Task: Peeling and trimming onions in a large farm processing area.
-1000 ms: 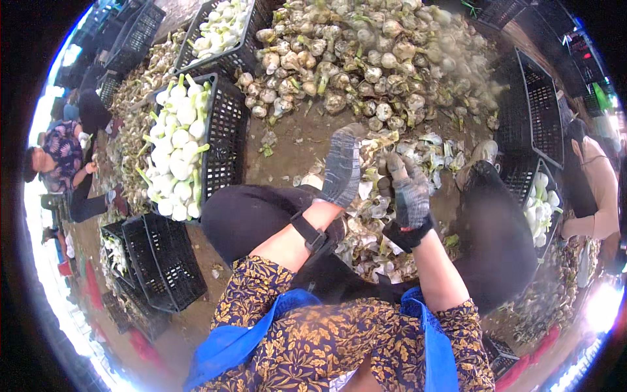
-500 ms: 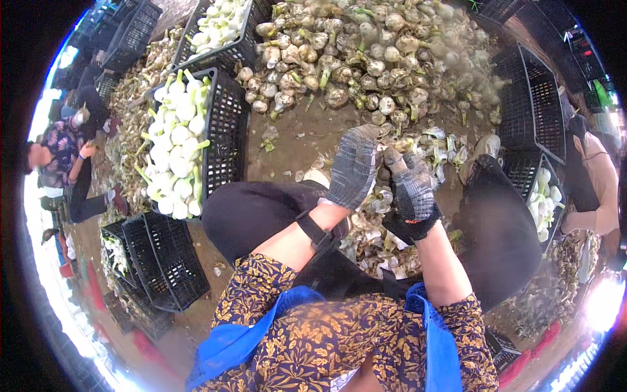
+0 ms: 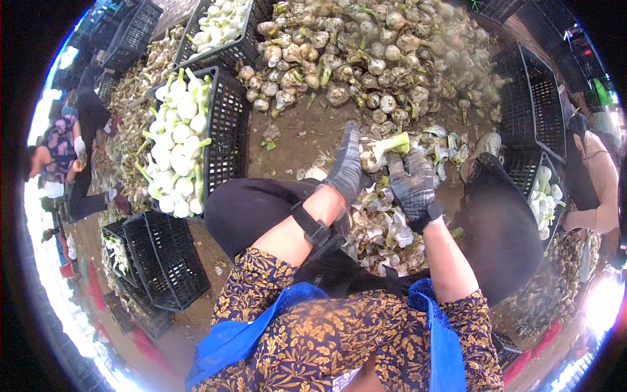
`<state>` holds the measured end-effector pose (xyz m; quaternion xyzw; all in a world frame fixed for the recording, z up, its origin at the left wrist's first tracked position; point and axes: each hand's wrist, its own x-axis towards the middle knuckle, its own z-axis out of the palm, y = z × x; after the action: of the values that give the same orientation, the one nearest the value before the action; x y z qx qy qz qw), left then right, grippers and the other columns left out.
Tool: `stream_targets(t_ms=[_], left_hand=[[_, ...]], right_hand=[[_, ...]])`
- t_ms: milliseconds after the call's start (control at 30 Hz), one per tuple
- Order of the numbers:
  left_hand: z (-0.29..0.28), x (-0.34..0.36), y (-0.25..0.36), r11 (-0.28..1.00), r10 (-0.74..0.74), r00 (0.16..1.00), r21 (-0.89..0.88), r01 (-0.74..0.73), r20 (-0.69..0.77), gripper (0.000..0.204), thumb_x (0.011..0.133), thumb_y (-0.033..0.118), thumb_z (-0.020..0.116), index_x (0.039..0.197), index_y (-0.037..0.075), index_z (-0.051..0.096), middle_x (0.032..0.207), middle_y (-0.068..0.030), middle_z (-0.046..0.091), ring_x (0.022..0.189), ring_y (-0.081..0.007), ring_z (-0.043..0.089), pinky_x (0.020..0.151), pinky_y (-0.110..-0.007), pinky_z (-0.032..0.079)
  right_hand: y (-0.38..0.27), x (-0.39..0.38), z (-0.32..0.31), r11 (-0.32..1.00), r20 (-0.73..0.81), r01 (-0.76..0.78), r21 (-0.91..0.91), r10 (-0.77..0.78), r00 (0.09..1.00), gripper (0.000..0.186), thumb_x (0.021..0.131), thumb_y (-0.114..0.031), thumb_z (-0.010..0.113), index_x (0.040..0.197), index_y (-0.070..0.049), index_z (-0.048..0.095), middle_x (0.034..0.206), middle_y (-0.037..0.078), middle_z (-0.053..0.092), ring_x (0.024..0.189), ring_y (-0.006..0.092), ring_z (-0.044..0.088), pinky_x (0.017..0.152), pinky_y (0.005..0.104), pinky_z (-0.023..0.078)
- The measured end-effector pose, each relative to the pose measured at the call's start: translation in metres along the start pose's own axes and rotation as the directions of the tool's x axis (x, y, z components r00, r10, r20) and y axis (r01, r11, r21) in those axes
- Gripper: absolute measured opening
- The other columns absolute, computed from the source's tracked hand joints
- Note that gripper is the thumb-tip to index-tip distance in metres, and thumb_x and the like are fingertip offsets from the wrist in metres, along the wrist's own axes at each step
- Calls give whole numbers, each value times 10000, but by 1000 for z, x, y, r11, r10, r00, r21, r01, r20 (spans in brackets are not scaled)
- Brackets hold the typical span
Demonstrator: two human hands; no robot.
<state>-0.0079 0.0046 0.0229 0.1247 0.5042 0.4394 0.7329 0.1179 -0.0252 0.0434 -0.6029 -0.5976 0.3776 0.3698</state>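
Observation:
Between my gloved hands, over the ground, is a garlic bulb (image 3: 373, 155) with a thick pale-green stem pointing right. My right hand (image 3: 414, 185), in a grey knit glove, is closed around the stem side of it. Just left of the bulb, my left hand (image 3: 347, 163) is held edge-on in a matching glove. Its fingers stretch away from me and do not wrap the bulb; whether they touch it I cannot tell. Loose papery garlic skins (image 3: 390, 228) lie between my legs, below the hands.
Ahead spreads a large heap of unpeeled garlic (image 3: 366, 55). To the left stands a black crate (image 3: 225, 140) filled with white garlic (image 3: 176, 147), and behind it another filled crate (image 3: 251, 39). Black crates (image 3: 532, 98) flank my right knee. Other people (image 3: 59, 153) sit at both sides.
My hands were close together with the garlic mostly hidden between them. The left hand has moved slightly left and straightened, and the bulb and stem now show.

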Motion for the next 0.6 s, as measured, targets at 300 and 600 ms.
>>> stream_targets(t_ms=[300,600], left_hand=[[-1,-13,-8,587,587,749,475,-655,307,506,796,252,599,1169,2,366,1037,-122,495,908,-173,505,795,-283,431],[-1,-13,2,957,106,957,232,-171,271,360,851,220,524,1173,83,437,1008,-80,547,807,-162,586,644,-269,518]], right_hand=[[8,16,-12,761,100,-457,460,467,878,327,838,-258,502,1025,8,538,851,93,598,724,159,548,659,281,433],[27,19,-19,775,127,-457,436,450,884,331,845,-228,453,1088,-11,507,1009,141,567,915,230,545,774,334,450]])
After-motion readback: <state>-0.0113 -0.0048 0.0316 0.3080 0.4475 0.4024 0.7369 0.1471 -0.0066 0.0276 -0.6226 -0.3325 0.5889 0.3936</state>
